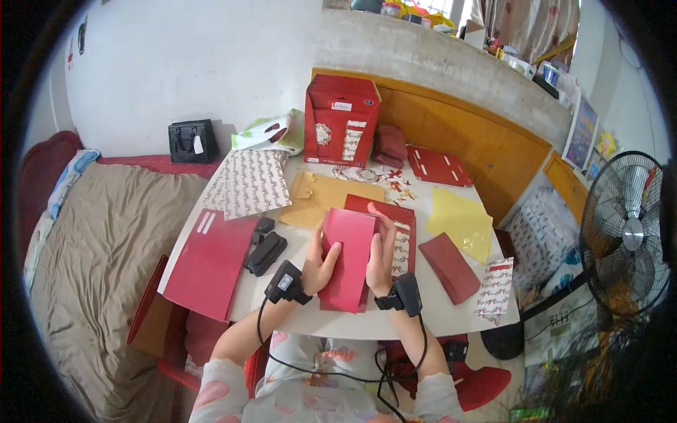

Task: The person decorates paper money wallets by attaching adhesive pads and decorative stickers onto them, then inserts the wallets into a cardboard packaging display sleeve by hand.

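Both my hands grip a long rectangular piece of red paper (350, 257), held upright above the near side of the white table. My left hand (321, 266) presses its thumb on the front face at the left edge. Along the right edge, the fingers of my right hand (381, 252) are wrapped round the side. Whether the paper is one sheet or folded, I cannot tell. Partly hidden behind it lies a dark red card with a patterned strip (402, 254). To the right is a stack of dark red paper pieces (450, 268).
A red display box (342, 120) stands at the back, beside a patterned sheet (250, 185). A red board (208, 264) and a black case (266, 254) lie left. Yellow paper (460, 222) and a patterned envelope (496, 289) lie right. A fan (631, 233) stands beyond. Cables hang from both wrists.
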`<control>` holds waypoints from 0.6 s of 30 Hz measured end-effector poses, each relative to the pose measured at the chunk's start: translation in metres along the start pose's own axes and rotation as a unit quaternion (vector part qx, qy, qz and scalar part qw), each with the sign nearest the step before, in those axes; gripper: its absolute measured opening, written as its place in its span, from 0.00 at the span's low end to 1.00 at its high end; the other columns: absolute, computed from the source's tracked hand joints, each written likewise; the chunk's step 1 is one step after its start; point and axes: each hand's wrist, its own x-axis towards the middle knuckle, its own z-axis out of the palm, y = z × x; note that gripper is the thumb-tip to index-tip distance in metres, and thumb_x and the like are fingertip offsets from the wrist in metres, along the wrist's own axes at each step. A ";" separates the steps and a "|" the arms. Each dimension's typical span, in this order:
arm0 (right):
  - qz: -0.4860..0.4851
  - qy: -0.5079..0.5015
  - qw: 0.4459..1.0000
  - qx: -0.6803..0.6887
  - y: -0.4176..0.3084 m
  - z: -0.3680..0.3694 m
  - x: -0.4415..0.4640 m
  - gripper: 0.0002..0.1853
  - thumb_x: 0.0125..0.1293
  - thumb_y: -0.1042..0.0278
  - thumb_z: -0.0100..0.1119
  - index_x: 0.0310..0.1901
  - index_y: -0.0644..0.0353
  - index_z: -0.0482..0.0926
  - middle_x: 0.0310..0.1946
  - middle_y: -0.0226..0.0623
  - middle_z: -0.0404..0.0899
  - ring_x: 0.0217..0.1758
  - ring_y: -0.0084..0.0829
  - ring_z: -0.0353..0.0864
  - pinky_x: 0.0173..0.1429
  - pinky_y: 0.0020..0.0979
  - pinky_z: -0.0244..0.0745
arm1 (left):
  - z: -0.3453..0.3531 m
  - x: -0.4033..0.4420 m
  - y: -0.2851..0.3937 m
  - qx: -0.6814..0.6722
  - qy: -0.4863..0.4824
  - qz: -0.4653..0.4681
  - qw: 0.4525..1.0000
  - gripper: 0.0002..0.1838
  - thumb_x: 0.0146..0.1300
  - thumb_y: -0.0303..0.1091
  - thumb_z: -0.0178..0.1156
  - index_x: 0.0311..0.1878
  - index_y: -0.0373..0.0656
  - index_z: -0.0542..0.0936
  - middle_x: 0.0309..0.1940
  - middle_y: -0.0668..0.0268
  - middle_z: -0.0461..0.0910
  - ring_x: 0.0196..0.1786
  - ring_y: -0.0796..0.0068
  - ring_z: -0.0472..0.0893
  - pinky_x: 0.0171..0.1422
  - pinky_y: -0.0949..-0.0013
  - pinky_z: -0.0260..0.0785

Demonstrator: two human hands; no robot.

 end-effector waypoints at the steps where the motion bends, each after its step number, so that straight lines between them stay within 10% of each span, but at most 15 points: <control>1: 0.000 0.001 1.000 -0.001 -0.001 -0.001 -0.001 0.21 0.68 0.62 0.35 0.57 0.67 0.53 0.58 0.51 0.57 0.63 0.38 0.56 0.65 0.35 0.50 | -0.002 -0.002 0.002 0.022 0.000 0.008 1.000 0.27 0.62 0.27 0.48 0.62 0.34 0.50 0.51 0.50 0.67 0.54 0.66 0.69 0.59 0.66 0.58; 6: -0.048 -0.111 0.991 0.065 -0.011 -0.005 -0.008 0.42 0.61 0.45 0.46 0.64 0.66 0.39 0.61 0.50 0.52 0.64 0.37 0.54 0.65 0.35 0.48 | -0.005 -0.016 -0.004 0.072 0.066 0.056 0.994 0.25 0.57 0.30 0.56 0.54 0.31 0.59 0.45 0.51 0.71 0.48 0.67 0.72 0.53 0.66 0.63; 11: 0.089 -0.106 0.990 0.001 -0.015 -0.009 -0.034 0.23 0.56 0.73 0.57 0.51 0.67 0.62 0.43 0.40 0.73 0.46 0.28 0.72 0.51 0.28 0.67 | -0.010 -0.020 0.003 0.076 0.054 0.136 0.986 0.18 0.53 0.29 0.57 0.45 0.32 0.64 0.35 0.52 0.76 0.34 0.67 0.77 0.40 0.66 0.68; 18: 0.041 -0.068 0.997 -0.016 0.002 -0.003 -0.040 0.20 0.57 0.72 0.56 0.50 0.66 0.64 0.42 0.39 0.73 0.44 0.28 0.72 0.49 0.29 0.67 | -0.008 -0.017 0.007 0.031 -0.006 0.085 0.996 0.20 0.52 0.28 0.55 0.48 0.32 0.64 0.35 0.52 0.76 0.37 0.63 0.77 0.43 0.66 0.67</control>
